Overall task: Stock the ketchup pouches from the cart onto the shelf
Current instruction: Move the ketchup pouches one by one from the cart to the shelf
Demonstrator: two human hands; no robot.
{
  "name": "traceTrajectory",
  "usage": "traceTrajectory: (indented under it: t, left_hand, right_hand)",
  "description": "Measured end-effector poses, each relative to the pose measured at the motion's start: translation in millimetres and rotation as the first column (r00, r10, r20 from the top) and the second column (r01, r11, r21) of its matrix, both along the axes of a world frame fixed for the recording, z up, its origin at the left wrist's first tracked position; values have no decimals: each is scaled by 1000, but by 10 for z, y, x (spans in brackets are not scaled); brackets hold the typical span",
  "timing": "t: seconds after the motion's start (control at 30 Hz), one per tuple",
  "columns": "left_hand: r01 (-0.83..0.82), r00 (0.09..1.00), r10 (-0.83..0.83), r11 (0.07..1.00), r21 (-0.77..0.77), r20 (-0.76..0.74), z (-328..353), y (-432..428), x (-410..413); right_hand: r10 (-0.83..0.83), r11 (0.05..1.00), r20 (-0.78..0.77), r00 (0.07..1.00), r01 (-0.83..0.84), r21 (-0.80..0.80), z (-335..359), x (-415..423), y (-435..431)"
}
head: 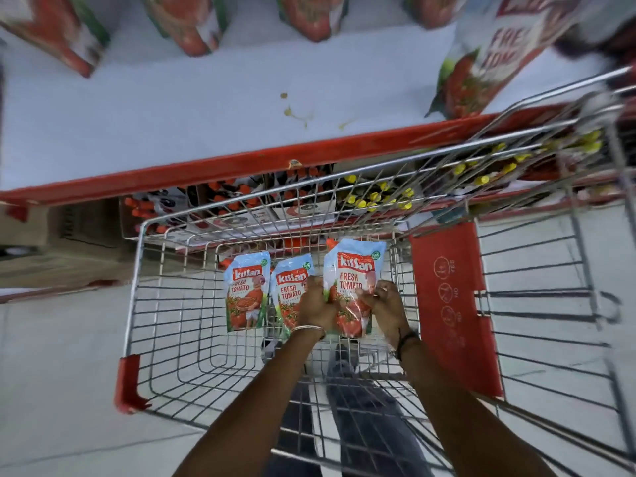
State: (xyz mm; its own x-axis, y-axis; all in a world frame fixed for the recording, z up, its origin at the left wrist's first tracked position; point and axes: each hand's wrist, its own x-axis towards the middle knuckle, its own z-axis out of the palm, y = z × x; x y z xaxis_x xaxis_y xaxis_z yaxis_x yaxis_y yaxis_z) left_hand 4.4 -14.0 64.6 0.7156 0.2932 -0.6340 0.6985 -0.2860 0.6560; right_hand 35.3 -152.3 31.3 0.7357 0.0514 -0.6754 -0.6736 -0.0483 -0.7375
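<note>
Three ketchup pouches lie in the wire cart [161,304]. The right pouch [354,270] is raised a little, and both hands grip it: my left hand [315,301] on its left edge, my right hand [382,301] on its right edge. The middle pouch [287,287] sits partly under my left hand. The left pouch [246,290] lies alone on the cart floor. The white shelf [172,115] with a red front edge lies beyond the cart. Several pouches stand along its back, and a larger one [481,60] stands at its right.
A red child-seat flap [447,304] forms the cart's right side. Under the shelf are boxes of bottles with orange caps [234,197] and yellow caps [375,197]. A cardboard box [69,235] stands at the lower left. Yellowish stains [296,111] mark the shelf.
</note>
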Motion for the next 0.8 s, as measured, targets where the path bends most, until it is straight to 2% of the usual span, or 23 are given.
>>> traceTrajectory:
  t: [0.13,0.23,0.33,0.53,0.7,0.8]
  left_hand:
    - [37,989,-42,999,38,144,474,23,-81]
    - [-15,964,15,1000,-5,266,812,26,-125]
    - [-35,930,27,999,15,366,1198,47,-134]
    - [-96,852,95,995,-26,514,1808,208,48]
    - [-159,748,161,985,-62,644,2259,380,366]
    - [-185,710,141,983,-10,690,2538,475,624]
  right_hand:
    - [-10,999,114,993,5,46,529,9,5]
    - [17,997,219,976,-33,67,879,37,28]
    - [19,995,304,952,-48,87,1267,68,80]
    - [20,991,532,846,-88,102,2102,216,245]
    - [-25,989,674,738,-80,124,2696,528,494]
    - [-33,991,729,684,-72,113,2953,806,663]
